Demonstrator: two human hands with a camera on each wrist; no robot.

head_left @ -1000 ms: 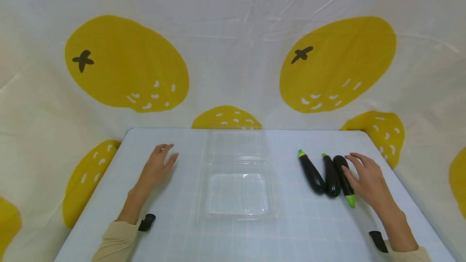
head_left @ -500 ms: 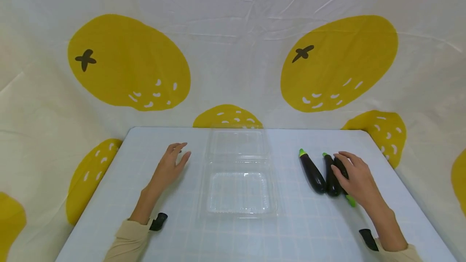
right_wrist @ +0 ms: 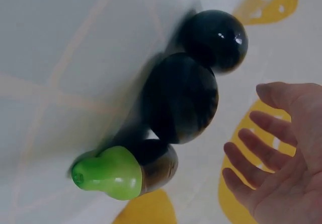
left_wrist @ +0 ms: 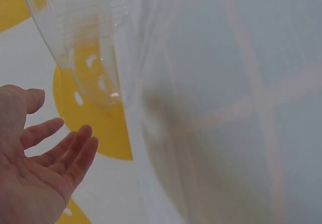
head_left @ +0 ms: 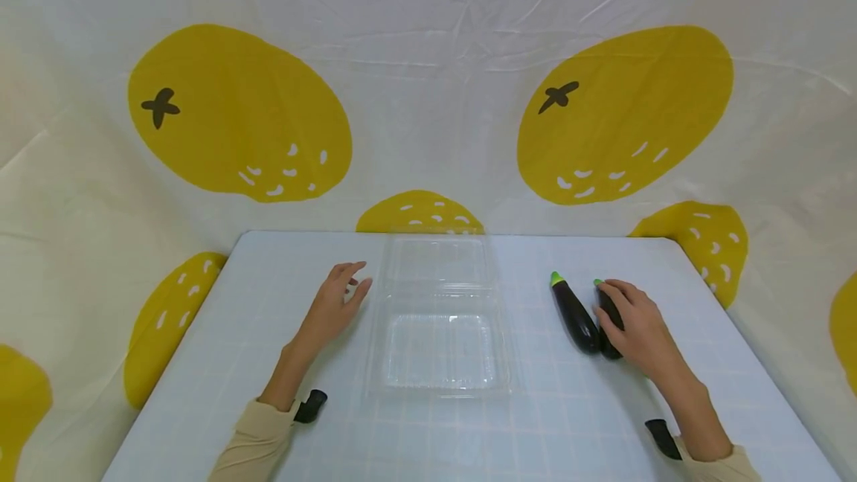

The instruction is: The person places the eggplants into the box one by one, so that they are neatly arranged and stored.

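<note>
Three dark eggplants lie side by side on the right of the table. The leftmost eggplant [head_left: 574, 317] shows whole in the head view; the middle eggplant [head_left: 608, 348] is partly covered by my right hand [head_left: 639, 329], and the third is hidden beneath it. In the right wrist view the eggplant with a green cap [right_wrist: 121, 173] lies nearest, and my right hand [right_wrist: 282, 158] hovers beside the group with fingers spread, a gap between. My left hand [head_left: 332, 309], empty and loosely bent, hangs left of a clear plastic container [head_left: 438, 352] with its lid laid back.
The container's lid [head_left: 438, 262] reaches the far edge of the white table [head_left: 428, 437]. Behind the table hangs a pale cloth [head_left: 428, 110] with large yellow fruit prints.
Both hands have moved inward: my left hand rightward to the container's side, my right hand leftward over the eggplants, covering the rightmost one. The eggplants and container have stayed put.
</note>
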